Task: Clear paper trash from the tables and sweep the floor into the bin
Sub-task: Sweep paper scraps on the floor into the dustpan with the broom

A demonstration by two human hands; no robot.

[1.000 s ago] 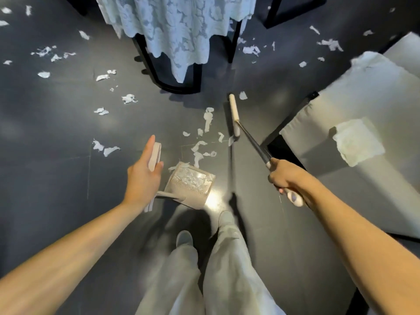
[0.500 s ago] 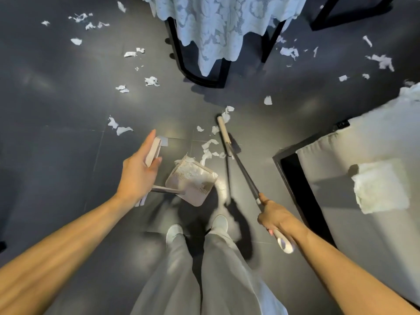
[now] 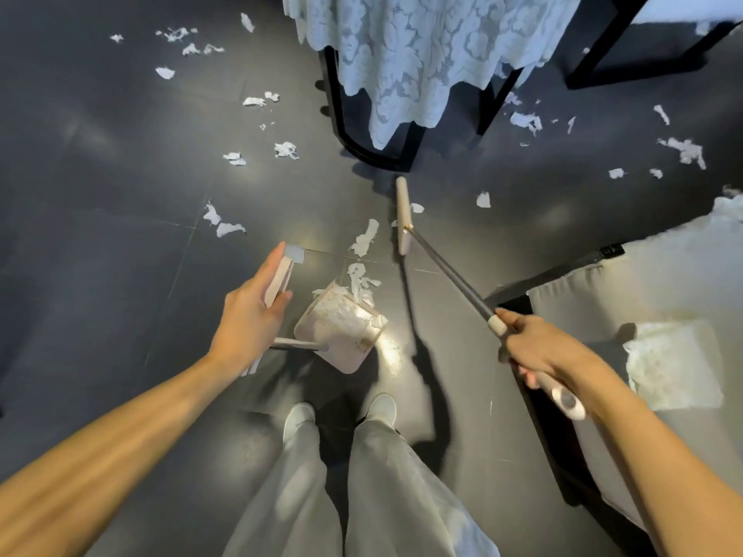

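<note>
White torn paper scraps lie ragged at the mouth of the beige plastic dustpan, which sits on the dark floor between the hands. The left hand grips its pale handle; the right hand clamps the metal pole of the broom. More shreds seem piled inside, blurred by glare.

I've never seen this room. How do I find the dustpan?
Start at the lace tablecloth hanging at the top, then look down the dark floor toward the person's white shoes. Just above them sits the dustpan, beside the left hand; unlike the loose scraps around it, it is a pale scoop piled with paper.
</note>
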